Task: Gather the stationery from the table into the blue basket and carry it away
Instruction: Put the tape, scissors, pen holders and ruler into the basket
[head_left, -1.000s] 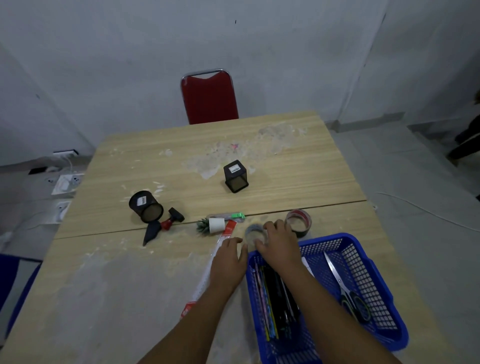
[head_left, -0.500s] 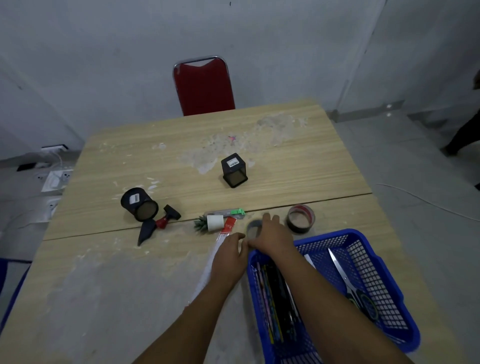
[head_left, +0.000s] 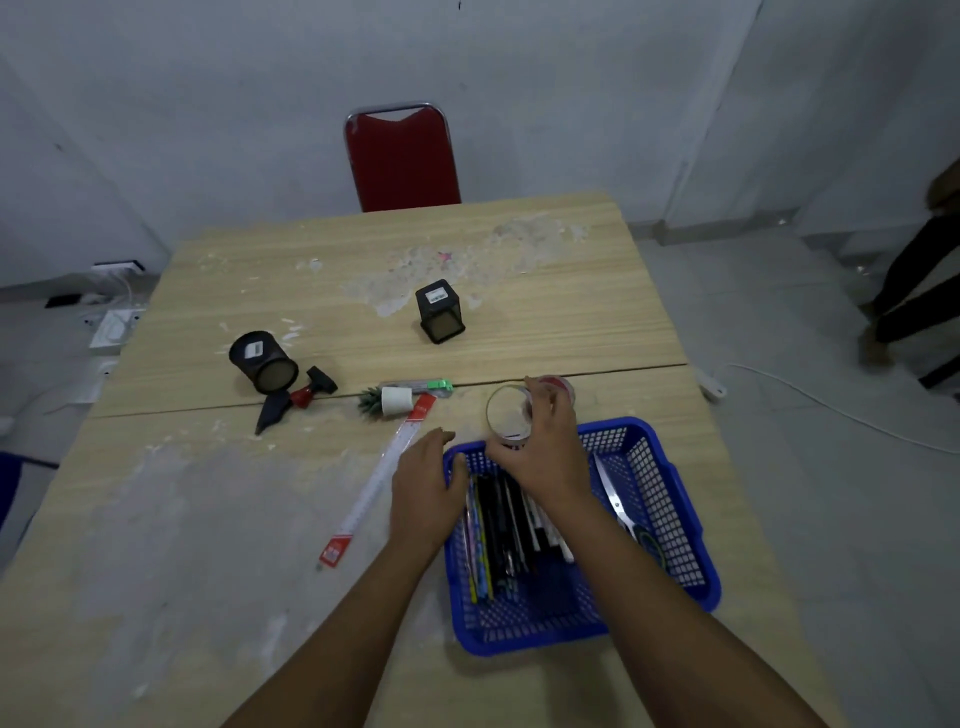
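Ahead of the right hand (head_left: 540, 452), a red-rimmed tape roll (head_left: 563, 388) blocks the way. Beside the left hand (head_left: 423, 486), the clear plastic ruler (head_left: 382, 480) lies diagonally; beyond it the bare wooden table (head_left: 182, 519) gives free passage. The blue mesh basket's (head_left: 691, 545) right half holds only steel scissors (head_left: 621, 512).

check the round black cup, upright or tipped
Tipped. The round cup lies on its side on the table, its open mouth facing the camera.
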